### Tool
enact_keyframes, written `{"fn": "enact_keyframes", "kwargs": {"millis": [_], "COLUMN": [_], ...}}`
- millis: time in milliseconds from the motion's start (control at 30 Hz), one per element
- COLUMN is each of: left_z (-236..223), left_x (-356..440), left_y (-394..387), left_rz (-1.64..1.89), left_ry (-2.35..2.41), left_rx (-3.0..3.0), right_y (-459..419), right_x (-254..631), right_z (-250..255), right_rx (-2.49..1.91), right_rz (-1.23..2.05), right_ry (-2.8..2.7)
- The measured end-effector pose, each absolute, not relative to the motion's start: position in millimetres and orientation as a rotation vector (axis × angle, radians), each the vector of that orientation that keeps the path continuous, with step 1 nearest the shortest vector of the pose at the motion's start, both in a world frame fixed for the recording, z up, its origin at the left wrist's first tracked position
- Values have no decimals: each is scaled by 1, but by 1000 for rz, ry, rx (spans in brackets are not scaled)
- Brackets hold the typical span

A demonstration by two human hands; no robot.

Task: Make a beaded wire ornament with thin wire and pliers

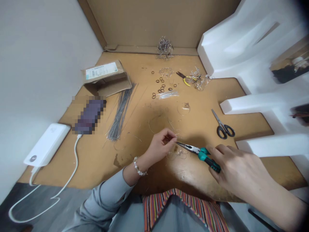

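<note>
My left hand [161, 144] is pinched shut on a thin piece of wire [174, 152] just above the brown board [135, 151]. My right hand [235, 169] grips the teal handles of long-nose pliers [196, 151]. The plier tips meet the wire right at my left fingertips. Loose loops of fine wire lie on the board under and around both hands. A beaded bracelet circles my left wrist.
A bundle of straight wires [120, 111] lies left of centre, near a small cardboard box [106, 78]. Black scissors [223, 125] sit to the right, yellow-handled pliers [184, 78] and small rings [161, 87] farther back. A white power bank [47, 144] and white foam block [260, 80] flank the board.
</note>
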State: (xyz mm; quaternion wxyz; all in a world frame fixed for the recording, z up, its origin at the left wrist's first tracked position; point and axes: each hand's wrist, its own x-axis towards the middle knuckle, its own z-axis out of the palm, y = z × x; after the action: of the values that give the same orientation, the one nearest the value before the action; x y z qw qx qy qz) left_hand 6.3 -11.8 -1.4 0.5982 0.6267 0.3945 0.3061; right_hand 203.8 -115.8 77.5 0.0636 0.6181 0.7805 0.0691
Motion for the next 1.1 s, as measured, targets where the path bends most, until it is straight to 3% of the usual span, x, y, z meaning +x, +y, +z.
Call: {"fn": "enact_keyframes", "kwargs": {"millis": [667,1100], "left_z": [-17,-9], "left_x": [4,7], "left_y": [0,-10], "left_rz": [753,761], "left_ry": [588,1017], "left_rx": [914,1466], "right_y": [-127,-113], "right_x": [230,205], "right_z": [100,99], "right_rx": [2028,1853], "right_rz": [481,421], "right_ry": [2270,2356]}}
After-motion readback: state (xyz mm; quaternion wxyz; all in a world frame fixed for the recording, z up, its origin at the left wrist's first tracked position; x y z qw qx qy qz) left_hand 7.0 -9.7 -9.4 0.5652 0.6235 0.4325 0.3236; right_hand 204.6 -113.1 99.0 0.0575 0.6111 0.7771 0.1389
